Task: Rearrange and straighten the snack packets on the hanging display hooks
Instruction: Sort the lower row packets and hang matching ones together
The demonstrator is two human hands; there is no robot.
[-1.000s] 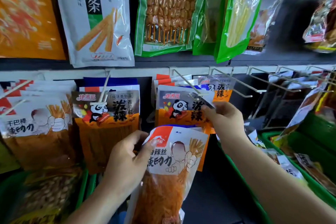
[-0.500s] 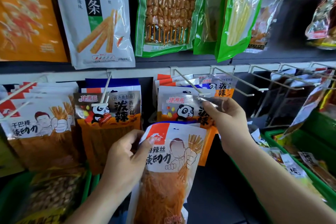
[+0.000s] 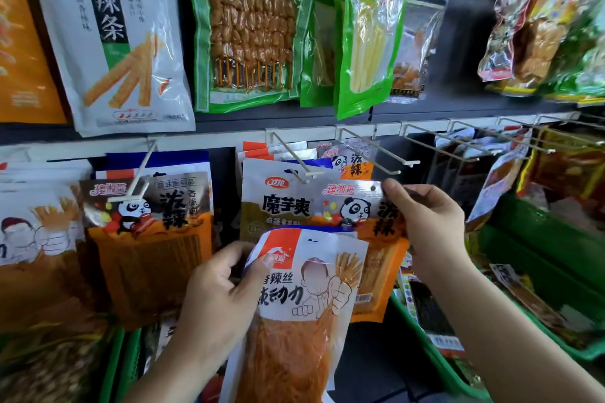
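While my left hand (image 3: pixel 216 298) grips the shredded-snack packet (image 3: pixel 304 298) low, my right hand (image 3: pixel 425 226) pinches the panda packet (image 3: pixel 357 209) by its top corner, just off the hook (image 3: pixel 294 160); rehanging it seems next, hole to tip.

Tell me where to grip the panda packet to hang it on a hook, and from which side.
Grip the panda packet by its flat top strip, just beside the punched hole, coming from the right as the right hand does. The strip is stiff and the hole stays uncovered for the hook; the left hand blocks the lower left.
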